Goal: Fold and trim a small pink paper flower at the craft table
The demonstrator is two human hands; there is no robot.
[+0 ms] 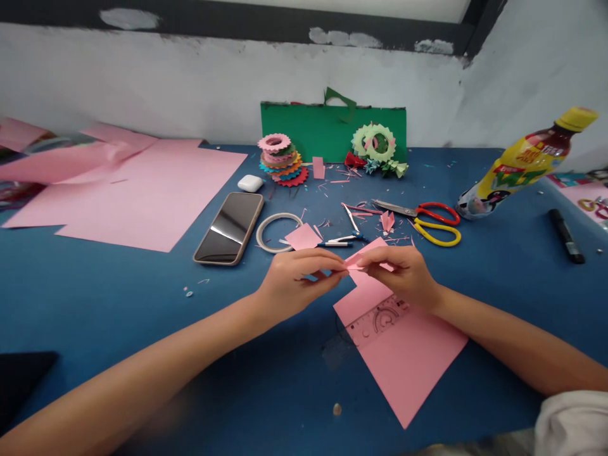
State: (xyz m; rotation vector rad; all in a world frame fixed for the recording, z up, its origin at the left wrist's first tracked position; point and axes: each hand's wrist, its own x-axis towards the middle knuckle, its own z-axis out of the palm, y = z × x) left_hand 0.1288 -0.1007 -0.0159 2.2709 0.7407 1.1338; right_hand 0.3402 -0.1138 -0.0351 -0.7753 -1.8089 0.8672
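Note:
Between my two hands is a small folded piece of pink paper (354,266), mostly hidden by fingers. My left hand (304,275) pinches its left side with thumb and fingertips. From the other side my right hand (398,271) pinches it too. Beneath them lies a larger pink sheet (413,367), with a clear ruler (382,318) that has a protractor pattern resting across it. Just beyond my left hand sit a small pink paper square (304,237) and a compass (351,235). A folded pink paper shape (387,222) lies past my right hand among thin paper scraps.
Scissors (430,218) with red and yellow handles lie beside a tilted-looking drink bottle (517,168). To the left are a phone (229,228), a white earbud case (250,183), a tape roll (273,232) and big pink sheets (156,190). Stacked paper rings (280,161) stand near a green board (308,130).

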